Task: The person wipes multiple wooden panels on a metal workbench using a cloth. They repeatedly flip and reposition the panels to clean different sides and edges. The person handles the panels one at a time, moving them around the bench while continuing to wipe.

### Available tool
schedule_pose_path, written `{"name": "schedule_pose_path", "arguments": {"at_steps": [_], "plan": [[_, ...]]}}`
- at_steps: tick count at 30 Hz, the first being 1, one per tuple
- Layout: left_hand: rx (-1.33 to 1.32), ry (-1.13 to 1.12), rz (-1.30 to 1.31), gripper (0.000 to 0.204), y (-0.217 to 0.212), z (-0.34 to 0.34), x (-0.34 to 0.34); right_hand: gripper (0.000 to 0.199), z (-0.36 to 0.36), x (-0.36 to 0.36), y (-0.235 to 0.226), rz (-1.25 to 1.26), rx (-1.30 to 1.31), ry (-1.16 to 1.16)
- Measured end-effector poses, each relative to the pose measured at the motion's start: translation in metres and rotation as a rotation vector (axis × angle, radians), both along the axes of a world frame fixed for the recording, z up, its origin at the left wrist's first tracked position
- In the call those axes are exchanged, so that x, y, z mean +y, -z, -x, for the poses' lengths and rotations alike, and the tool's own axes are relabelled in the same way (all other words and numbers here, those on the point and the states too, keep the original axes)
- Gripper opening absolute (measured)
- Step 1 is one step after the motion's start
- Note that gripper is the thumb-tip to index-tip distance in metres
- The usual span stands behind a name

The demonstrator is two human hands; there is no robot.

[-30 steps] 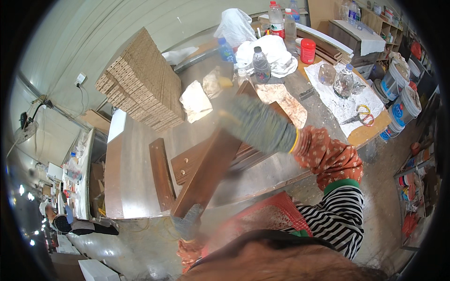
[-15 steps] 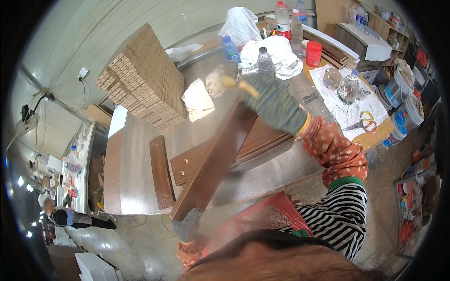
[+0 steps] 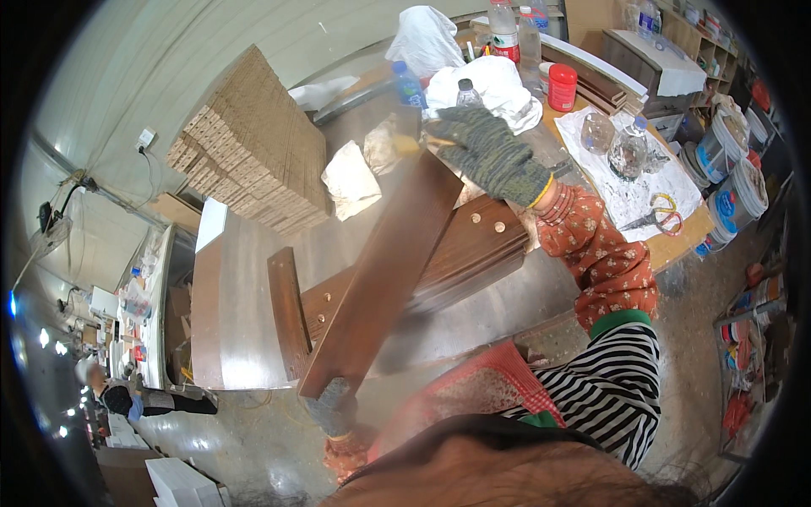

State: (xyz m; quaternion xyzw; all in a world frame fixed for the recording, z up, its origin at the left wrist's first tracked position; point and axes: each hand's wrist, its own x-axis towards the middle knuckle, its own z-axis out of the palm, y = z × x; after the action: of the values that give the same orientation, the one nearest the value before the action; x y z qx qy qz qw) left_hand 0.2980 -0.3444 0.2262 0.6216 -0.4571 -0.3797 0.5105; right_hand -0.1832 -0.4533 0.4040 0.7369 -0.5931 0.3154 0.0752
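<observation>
My left hand (image 3: 331, 408), in a grey glove, grips the near end of a long dark brown wooden board (image 3: 380, 279). The board slants away from me above the table, its far end raised over other boards. At that far end is my right hand (image 3: 490, 152) in a dark green-grey knitted glove, fingers closed and pointing left. Something small and yellowish shows at its fingertips, too blurred to name. Under the held board lies a stack of grooved brown boards (image 3: 473, 245) with round holes. A shorter brown strip (image 3: 289, 304) lies to the left.
A tall stack of pale boards (image 3: 253, 144) stands at the back left of the table (image 3: 241, 296). White cloths (image 3: 353, 179), plastic bottles (image 3: 408, 84) and a red jar (image 3: 562, 88) are at the back. Scissors (image 3: 657, 216) lie on white paper at right; buckets (image 3: 726, 152) stand beyond.
My right hand has shifted slightly up and left at the board's far end. The held board has moved a little left, baring two holes in the stack beneath my right wrist.
</observation>
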Motion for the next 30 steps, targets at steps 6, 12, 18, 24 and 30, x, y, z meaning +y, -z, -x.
{"name": "schedule_pose_path", "arguments": {"at_steps": [6, 12, 18, 24, 30], "plan": [[0.451, -0.189, -0.443, 0.028, -0.015, 0.001, 0.007, 0.036, 0.013, 0.012, 0.049, 0.032, -0.264, -0.380], [0.726, 0.190, -0.171, 0.031, -0.007, 0.024, 0.035, 0.034, 0.046, 0.028, 0.067, 0.185, 0.304, -0.272], [0.850, 0.304, -0.029, 0.058, -0.014, 0.043, 0.063, 0.038, 0.029, 0.024, 0.067, 0.126, 0.069, -0.305], [1.179, 0.440, 0.035, 0.073, -0.030, 0.018, 0.013, 0.039, 0.010, 0.016, 0.050, 0.065, 0.182, -0.234], [0.563, 0.726, -0.164, 0.066, -0.045, 0.020, -0.041, 0.040, -0.012, -0.012, 0.051, 0.051, 0.172, -0.206]]}}
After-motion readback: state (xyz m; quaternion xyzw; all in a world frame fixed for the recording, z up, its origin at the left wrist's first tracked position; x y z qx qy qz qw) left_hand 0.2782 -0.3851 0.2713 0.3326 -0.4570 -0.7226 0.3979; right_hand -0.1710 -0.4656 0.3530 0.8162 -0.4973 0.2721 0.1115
